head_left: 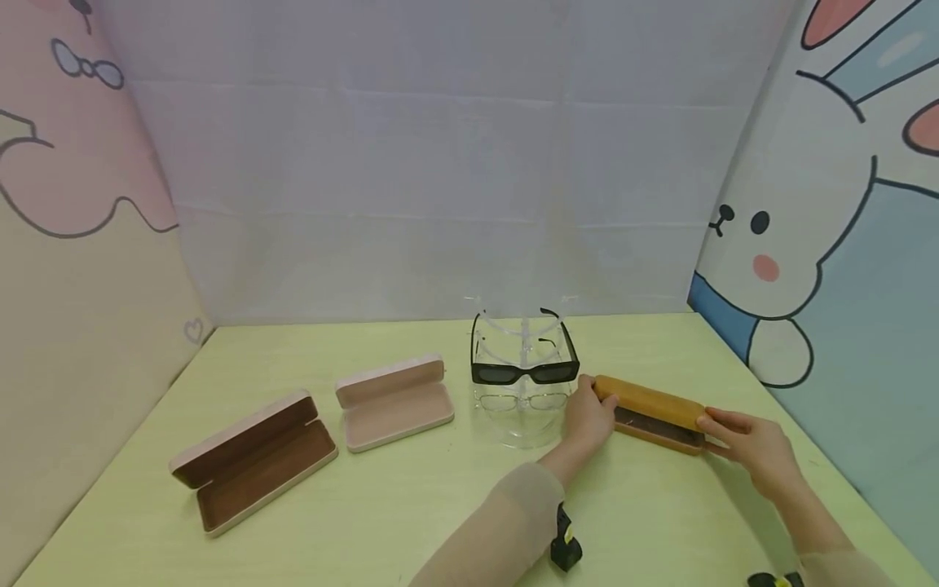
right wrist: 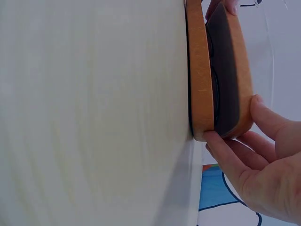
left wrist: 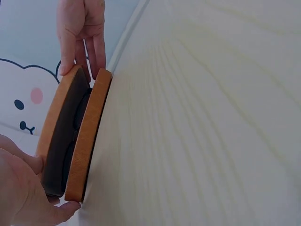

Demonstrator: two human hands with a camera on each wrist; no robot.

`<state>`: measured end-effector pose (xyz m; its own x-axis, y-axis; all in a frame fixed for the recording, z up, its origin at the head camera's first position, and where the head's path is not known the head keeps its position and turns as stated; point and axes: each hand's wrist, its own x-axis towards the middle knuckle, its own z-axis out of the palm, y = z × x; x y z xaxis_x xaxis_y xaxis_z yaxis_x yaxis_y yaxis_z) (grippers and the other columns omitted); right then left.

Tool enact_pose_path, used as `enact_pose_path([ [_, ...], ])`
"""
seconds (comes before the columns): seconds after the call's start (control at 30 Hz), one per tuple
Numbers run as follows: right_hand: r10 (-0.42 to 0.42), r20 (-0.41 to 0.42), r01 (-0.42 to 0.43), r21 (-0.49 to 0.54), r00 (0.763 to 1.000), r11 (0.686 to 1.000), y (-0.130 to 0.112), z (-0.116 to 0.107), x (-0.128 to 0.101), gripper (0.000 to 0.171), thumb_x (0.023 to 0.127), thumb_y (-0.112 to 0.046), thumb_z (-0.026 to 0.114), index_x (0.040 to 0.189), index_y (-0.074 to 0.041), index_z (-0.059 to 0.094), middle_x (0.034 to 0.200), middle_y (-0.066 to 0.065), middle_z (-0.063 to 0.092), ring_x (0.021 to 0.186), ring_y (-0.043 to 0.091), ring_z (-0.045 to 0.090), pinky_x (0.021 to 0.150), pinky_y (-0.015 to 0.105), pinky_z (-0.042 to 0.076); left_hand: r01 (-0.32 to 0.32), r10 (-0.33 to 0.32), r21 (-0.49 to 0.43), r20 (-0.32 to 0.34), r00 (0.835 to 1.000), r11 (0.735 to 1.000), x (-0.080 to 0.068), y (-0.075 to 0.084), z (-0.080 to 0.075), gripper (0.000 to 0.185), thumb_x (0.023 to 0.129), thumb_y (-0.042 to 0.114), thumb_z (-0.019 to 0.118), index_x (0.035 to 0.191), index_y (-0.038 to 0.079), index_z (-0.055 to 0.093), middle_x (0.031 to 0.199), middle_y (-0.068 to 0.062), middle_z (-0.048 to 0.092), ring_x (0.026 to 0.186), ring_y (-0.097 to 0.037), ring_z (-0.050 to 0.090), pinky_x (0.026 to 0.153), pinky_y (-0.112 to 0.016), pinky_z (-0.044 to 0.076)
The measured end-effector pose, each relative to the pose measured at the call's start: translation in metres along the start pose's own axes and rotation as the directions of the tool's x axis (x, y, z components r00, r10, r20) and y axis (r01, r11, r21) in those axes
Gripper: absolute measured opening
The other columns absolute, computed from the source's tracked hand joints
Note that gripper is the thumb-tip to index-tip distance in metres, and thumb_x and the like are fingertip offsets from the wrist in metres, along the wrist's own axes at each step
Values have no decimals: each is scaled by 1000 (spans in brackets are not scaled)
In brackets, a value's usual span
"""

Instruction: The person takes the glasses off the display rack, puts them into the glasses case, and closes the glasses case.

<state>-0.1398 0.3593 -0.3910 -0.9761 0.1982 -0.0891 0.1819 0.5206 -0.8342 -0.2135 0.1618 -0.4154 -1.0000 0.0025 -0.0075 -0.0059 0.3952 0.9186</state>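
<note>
Because the tan glasses case (head_left: pixel 653 414) lies lengthwise just right of the clear display stand (head_left: pixel 522 383), each hand takes one end: the left hand (head_left: pixel 590 417) pinches the end nearest the stand, the right hand (head_left: pixel 756 447) the far end. Its lid stands slightly ajar, showing a dark lining and something dark inside; both hands are equally near.

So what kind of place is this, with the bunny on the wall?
Probably a small staged tabletop booth, not a real shop: cartoon bunny panels wall in a pale green table, with a clear glasses stand and open glasses cases on it.
</note>
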Motion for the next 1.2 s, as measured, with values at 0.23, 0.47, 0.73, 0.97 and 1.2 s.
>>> enact_pose_path([
  [0.23, -25, -62, 14, -167, 998, 986, 3, 2, -4, 68, 79, -38, 69, 124, 9, 50, 117, 26, 55, 73, -17, 49, 64, 11, 47, 1, 0, 8, -21, 1000, 1000, -5, -7, 2, 32, 80, 14, 68, 107, 13, 53, 95, -8, 66, 88, -20, 62, 72, -31, 48],
  [0.47, -21, -82, -4, -290, 996, 957, 0, 1, -5, 68, 80, -47, 64, 124, 4, 52, 123, 27, 50, 108, 32, 53, 78, 30, 45, 30, -30, 20, -16, 999, 999, -8, -5, 4, 34, 81, 15, 67, 111, 13, 52, 96, -7, 66, 88, -21, 62, 72, -32, 48],
  [0.73, -4, -42, -8, -284, 999, 959, -4, -1, -5, 68, 83, -45, 61, 126, 6, 48, 128, 31, 43, 118, 49, 38, 87, 52, 38, 20, -23, 53, 62, 998, 998, -18, 2, 0, 52, 82, 14, 63, 130, 2, 44, 125, -12, 54, 115, -24, 51, 97, -34, 40],
  [0.97, -5, -83, -25, -361, 997, 932, -16, 4, -7, 63, 88, -47, 52, 123, 6, 52, 125, 30, 46, 113, 51, 40, 82, 53, 40, 34, -38, 26, 160, 986, 999, -31, 6, -13, 66, 79, 16, 65, 135, -1, 36, 135, -15, 43, 124, -27, 42, 103, -36, 34],
  [1.2, -158, -222, 64, -379, 962, 923, -43, 23, -12, 43, 91, -34, 53, 112, 3, 61, 103, 24, 64, 92, 37, 58, 62, 29, 43, -33, 27, 19, 257, 966, 999, -45, 12, -37, 62, 80, 24, 65, 134, 6, 40, 127, -9, 46, 115, -20, 48, 96, -33, 40],
])
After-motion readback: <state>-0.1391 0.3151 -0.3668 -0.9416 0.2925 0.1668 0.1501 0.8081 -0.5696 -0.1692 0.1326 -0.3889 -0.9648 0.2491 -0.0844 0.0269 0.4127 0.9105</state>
